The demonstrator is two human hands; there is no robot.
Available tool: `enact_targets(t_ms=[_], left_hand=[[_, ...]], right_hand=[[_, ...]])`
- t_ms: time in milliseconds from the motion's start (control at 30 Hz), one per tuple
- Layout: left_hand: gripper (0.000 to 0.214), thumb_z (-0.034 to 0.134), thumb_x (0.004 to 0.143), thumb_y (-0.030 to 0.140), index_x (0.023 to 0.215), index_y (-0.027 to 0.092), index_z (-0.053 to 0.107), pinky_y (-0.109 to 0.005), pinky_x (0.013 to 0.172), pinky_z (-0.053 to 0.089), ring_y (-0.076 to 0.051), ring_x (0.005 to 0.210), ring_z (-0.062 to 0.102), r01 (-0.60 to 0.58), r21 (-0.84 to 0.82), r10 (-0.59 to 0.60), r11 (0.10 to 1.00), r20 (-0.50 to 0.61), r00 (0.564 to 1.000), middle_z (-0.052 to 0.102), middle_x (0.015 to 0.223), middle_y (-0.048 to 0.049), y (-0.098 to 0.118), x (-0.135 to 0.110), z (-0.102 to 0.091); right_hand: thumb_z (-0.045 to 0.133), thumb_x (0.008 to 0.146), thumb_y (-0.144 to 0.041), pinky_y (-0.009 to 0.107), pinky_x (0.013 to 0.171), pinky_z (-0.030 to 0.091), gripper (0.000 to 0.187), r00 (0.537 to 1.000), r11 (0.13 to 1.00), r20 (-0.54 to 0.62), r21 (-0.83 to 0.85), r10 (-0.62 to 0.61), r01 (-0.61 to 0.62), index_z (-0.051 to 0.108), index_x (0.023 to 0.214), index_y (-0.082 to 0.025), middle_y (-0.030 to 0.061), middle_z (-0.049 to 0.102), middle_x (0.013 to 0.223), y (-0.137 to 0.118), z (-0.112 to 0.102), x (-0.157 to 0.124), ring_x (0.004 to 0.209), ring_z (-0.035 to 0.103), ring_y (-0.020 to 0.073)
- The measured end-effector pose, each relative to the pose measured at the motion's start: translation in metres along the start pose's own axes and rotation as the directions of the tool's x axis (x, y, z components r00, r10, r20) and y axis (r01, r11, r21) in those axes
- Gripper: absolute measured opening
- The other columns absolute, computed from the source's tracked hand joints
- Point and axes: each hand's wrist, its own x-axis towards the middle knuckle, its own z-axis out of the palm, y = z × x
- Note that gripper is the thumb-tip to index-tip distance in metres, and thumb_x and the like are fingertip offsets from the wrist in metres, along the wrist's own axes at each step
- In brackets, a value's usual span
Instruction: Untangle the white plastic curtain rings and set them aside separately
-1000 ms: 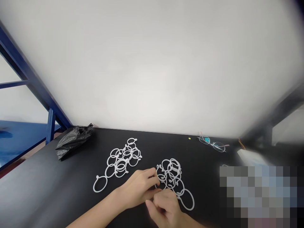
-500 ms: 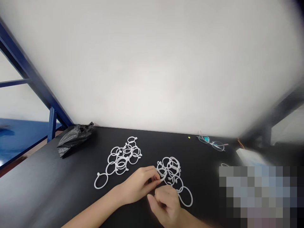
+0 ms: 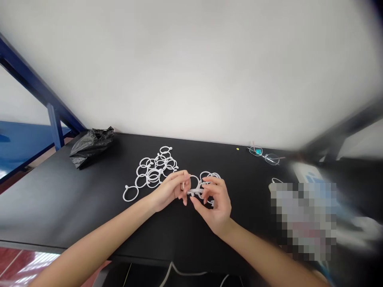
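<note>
My left hand (image 3: 175,188) is closed, pinching a white plastic ring (image 3: 194,176) between thumb and fingers. From the other side, my right hand (image 3: 216,199) curls around the near edge of that ring, its thumb below and fingertips at the small white end piece (image 3: 196,191). The exact contact of the right fingertips is partly hidden. Behind my right hand lies a pile of white rings (image 3: 206,174), mostly covered by the fingers. A second pile of white rings (image 3: 153,174), each with a small knob, spreads to the left, with one ring (image 3: 131,193) at its near edge.
A crumpled black plastic bag (image 3: 92,145) lies at the back left of the black table (image 3: 98,215). Eyeglasses (image 3: 265,155) rest at the back right, near a tiny yellow bit (image 3: 237,149). White packages, partly pixelated, lie on the right. A white wall (image 3: 191,79) rises behind.
My left hand has lifted a ring off the right pile. The right hand has turned from a loose fist to curled fingers at the ring. The view has tilted down.
</note>
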Motion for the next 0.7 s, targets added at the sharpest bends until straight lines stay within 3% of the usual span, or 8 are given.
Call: enact_targets(t_ms=[233, 400, 700], left_hand=[[0.037, 0.059, 0.092, 0.042, 0.069, 0.017, 0.045, -0.027, 0.062, 0.056, -0.005, 0.047, 0.039, 0.142, -0.115, -0.138, 0.983, 0.046, 0.989, 0.045, 0.06, 0.0061, -0.004, 0.002, -0.001], [0.039, 0.058, 0.092, 0.04, 0.065, 0.017, 0.043, -0.029, 0.069, 0.055, -0.006, 0.05, 0.041, 0.153, -0.138, -0.144, 0.979, 0.074, 0.987, 0.045, 0.062, 0.0048, -0.006, 0.003, -0.001], [0.037, 0.053, 0.092, 0.036, 0.064, 0.017, 0.039, -0.031, 0.074, 0.051, -0.01, 0.059, 0.053, 0.119, -0.176, -0.12, 0.977, 0.004, 0.993, 0.056, 0.08, -0.0004, -0.006, 0.003, 0.001]], right_hand=[[0.074, 0.078, -0.01, 0.029, 0.053, 0.052, 0.025, 0.999, 0.995, -0.042, -0.102, 0.013, -0.017, 0.062, 0.096, -0.022, 0.0078, 0.066, 0.103, -0.001, 0.0, 0.006, 0.069, 0.061, 0.0147], [0.069, 0.082, -0.011, 0.035, 0.065, 0.055, 0.017, 0.999, 0.995, -0.027, -0.091, 0.03, -0.032, 0.063, 0.093, -0.022, 0.0068, 0.069, 0.093, 0.001, -0.001, 0.012, 0.083, 0.066, 0.0207], [0.065, 0.085, -0.013, 0.03, 0.057, 0.05, 0.009, 0.997, 0.996, 0.004, -0.028, 0.081, -0.08, 0.062, 0.082, -0.021, 0.0004, 0.063, 0.072, 0.004, -0.003, 0.015, 0.058, 0.056, 0.0132]])
